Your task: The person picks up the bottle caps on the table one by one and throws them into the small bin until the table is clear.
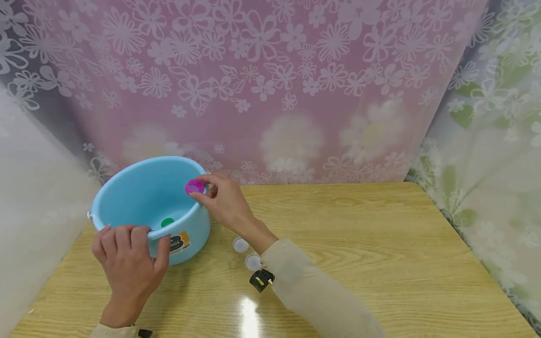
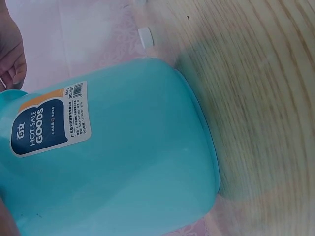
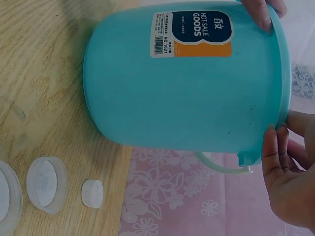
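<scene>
A light blue bucket stands on the left part of the table. My left hand grips its near rim, fingers over the edge and thumb outside beside the label. At the right rim, my right hand pinches a magenta bottle cap between thumb and fingers, over the bucket's opening. The cap is hidden in both wrist views. A green round piece lies inside the bucket, partly hidden by the near wall.
Right of the bucket, clear round lids and a small white cap lie on the wood-grain table. A pink flowered curtain hangs behind the table. The bucket's handle hangs at its far side.
</scene>
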{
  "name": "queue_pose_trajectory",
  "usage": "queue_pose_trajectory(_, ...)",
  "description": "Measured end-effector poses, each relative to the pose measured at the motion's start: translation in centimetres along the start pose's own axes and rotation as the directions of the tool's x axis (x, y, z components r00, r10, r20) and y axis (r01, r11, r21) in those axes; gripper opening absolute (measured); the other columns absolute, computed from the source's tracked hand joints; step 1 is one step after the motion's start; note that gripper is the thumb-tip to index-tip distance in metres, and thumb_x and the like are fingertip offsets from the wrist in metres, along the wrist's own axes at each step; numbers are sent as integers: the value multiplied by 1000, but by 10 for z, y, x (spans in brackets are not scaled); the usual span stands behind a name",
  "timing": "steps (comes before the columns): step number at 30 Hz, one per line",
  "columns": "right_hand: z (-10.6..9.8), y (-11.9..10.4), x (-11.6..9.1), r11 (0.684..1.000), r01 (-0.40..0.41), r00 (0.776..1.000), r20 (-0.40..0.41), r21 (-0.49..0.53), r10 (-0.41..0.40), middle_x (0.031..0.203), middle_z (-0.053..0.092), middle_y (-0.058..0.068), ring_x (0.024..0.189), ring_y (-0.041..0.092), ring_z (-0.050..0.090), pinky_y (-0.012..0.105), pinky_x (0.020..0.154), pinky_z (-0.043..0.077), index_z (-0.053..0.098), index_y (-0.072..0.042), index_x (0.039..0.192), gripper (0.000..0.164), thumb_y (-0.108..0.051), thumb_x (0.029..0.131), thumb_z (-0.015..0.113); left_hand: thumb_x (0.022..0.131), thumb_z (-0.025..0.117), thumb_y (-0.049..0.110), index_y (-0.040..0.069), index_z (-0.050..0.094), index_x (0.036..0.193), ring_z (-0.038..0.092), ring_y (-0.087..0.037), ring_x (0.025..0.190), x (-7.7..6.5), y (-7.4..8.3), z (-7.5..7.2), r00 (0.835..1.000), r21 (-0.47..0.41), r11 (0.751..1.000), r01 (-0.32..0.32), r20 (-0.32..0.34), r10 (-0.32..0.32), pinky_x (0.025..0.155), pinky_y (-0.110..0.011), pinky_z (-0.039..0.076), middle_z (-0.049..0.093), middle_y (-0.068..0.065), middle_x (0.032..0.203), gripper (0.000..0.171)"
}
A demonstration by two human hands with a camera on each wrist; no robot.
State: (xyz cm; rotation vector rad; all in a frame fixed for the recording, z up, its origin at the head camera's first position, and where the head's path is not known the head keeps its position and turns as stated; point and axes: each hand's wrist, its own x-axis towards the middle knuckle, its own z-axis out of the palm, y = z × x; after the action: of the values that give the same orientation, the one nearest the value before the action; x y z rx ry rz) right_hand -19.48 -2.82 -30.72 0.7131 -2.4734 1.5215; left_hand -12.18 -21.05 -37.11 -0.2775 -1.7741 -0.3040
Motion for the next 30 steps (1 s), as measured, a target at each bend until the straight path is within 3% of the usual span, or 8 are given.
queue_pose_trajectory(5, -1, 2, 0, 1000, -15, 1000, -5, 12, 15, 88, 57, -3, 68, 6, 55, 18, 56, 46, 65, -6, 120, 40, -24, 85, 72, 87, 47, 36, -3, 46, 76, 34, -42, 73, 0, 1, 1, 1000, -2, 1000, -1, -8, 1, 91, -57, 26, 41, -22, 75, 40)
queue_pose_trajectory(12, -6, 3, -4, 1000, -11, 1000, 14, 24, 11, 111, 63, 2, 71, 4, 56, 19, 59, 47, 62, -5, 125, 44, -23, 85, 71, 87, 48, 37, -3, 46, 76, 33, -41, 72, 0, 2, 3, 1000, -16, 1000, -3, -3, 3, 92, -57, 26, 40, -22, 75, 41)
queue_pose_trajectory(18, -15, 4, -10, 999, -18, 999, 51, 42, 16, 110, 62, 0, 73, 6, 58, 21, 58, 48, 60, -7, 128, 46, -25, 86, 70, 88, 47, 37, -3, 44, 76, 33, -42, 73, 2, 3, 4, 1000, -11, 1000, 2, -9, -3, 92, -58, 26, 40, -22, 74, 41)
queue_pose_trajectory(30, -46, 42, -25, 999, -30, 997, 74, 15, 28, 114, 61, -6, 78, 9, 59, 27, 67, 50, 60, -18, 128, 45, -32, 87, 68, 85, 47, 35, -2, 43, 75, 33, -42, 73, 1, 2, 1, 999, -6, 1000, 27, -18, -27, 91, -57, 27, 40, -23, 75, 39)
